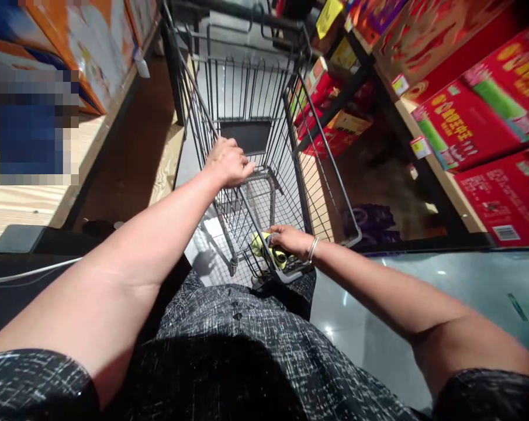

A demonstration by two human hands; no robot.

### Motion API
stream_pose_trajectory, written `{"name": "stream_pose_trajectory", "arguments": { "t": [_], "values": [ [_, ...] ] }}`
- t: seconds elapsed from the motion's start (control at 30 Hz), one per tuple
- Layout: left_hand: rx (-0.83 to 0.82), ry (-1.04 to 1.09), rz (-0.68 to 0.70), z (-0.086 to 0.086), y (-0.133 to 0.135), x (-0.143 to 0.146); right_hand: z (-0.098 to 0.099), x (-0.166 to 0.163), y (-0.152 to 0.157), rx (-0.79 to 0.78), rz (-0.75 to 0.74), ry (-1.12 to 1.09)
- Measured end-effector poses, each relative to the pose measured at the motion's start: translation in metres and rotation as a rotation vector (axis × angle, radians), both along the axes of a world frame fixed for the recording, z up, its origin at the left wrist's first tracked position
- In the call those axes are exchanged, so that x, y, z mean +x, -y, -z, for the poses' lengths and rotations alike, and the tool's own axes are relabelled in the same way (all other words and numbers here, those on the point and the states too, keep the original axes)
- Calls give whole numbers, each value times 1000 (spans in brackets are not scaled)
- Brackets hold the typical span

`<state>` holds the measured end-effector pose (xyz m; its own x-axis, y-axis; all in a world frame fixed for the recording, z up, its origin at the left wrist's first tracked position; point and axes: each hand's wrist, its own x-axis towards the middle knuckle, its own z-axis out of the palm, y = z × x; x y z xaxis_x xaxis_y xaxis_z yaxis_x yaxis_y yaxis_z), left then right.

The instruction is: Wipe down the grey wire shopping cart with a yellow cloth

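Note:
A dark wire shopping cart (258, 111) stands in front of me, tilted across the view. My left hand (230, 162) is closed over its left side rail, about halfway along. Near the cart's close end, my right hand (294, 241) reaches in over a small yellow-green and black item (259, 242). The fingers of that hand are curled against the item, which lies by the metal rail; its exact kind is too small to make out. A pale bracelet (313, 249) circles the right wrist.
Red boxes (470, 117) fill the shelf on the right, with price tags (419, 146) along its edge. Orange and white packages (82, 49) stand on a wooden shelf to the left. Shiny grey floor (369, 304) shows at the lower right. A white cable (31, 272) runs at the left.

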<state>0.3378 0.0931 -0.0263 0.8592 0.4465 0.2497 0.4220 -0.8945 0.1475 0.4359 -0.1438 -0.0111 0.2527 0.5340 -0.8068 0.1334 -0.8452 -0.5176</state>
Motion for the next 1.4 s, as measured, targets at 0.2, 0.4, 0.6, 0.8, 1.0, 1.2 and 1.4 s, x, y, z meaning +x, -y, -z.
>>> {"name": "stream_pose_trajectory", "arguments": {
  "t": [0.2,0.4,0.6,0.8,1.0,1.2,1.4],
  "values": [
    [31,-47,-26,-7,6,0,-6,-24,17,612,189,224],
    [-1,-120,-82,-15,16,2,17,-59,41,911,-176,891],
    [-38,-137,-111,-15,27,10,37,-64,49,955,-358,1315],
    [-128,-183,-123,-20,50,39,41,-12,71,1008,-403,1395],
    [-157,-187,-23,-21,90,72,59,81,113,1020,-317,1401],
    [-184,-157,156,-20,123,97,71,172,148,878,-140,1435],
    [-215,-184,243,-22,170,117,73,241,175,714,70,1457]
  ]
}}
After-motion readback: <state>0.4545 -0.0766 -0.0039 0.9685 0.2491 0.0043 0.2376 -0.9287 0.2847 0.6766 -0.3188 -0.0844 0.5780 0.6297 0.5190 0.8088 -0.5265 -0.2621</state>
